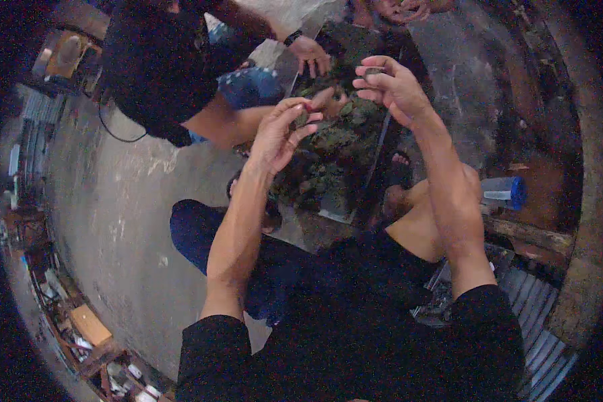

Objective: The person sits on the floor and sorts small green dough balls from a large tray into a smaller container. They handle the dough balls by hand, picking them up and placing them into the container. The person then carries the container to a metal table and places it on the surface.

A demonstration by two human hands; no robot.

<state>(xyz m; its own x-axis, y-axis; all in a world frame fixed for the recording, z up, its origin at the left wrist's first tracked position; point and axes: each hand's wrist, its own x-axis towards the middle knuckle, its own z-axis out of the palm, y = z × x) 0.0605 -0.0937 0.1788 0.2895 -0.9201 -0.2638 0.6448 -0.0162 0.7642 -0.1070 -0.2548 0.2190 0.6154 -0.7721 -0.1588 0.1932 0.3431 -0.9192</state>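
Note:
My left hand is raised over a long, low tray of green plant matter. Its thumb and fingers pinch a small dark green piece, blurred and too small to name. Farther to the right, my right hand is also up, its fingers curled around a small, dark, roundish piece. Below both hands lies a heap of dark green leafy plant matter. Where the heap runs under my left forearm, part of it is hidden.
A co-worker sits at upper left, one hand over the heap, the other close to my left fingers. Another person's hands show at the top. A blue-lidded clear container lies at right beside a wooden beam. Concrete floor spreads left.

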